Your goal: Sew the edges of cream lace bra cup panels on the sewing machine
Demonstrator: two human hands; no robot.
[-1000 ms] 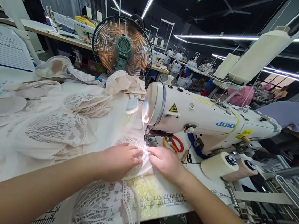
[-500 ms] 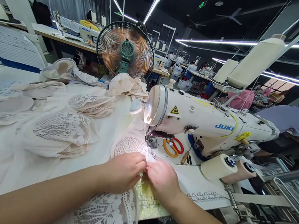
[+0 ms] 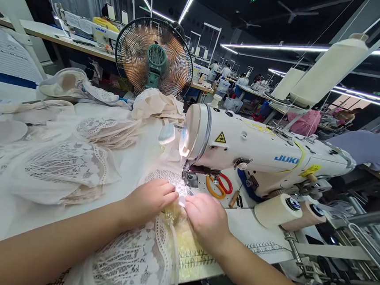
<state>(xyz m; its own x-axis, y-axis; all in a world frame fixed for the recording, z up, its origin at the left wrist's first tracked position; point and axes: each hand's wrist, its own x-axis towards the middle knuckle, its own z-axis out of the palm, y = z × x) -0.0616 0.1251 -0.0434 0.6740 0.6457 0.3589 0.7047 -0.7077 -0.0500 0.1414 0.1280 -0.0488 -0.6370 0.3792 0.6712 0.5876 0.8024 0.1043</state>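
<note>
Hands drawn nearer; lace piece (image 3: 170,178) still pinched before sewing machine (image 3: 258,153), scissors (image 3: 219,185) beside.

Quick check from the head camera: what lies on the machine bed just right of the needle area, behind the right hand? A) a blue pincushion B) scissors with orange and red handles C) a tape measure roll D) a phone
B: scissors with orange and red handles lie on the bed under the arm of the sewing machine, just beyond the right hand.
</note>
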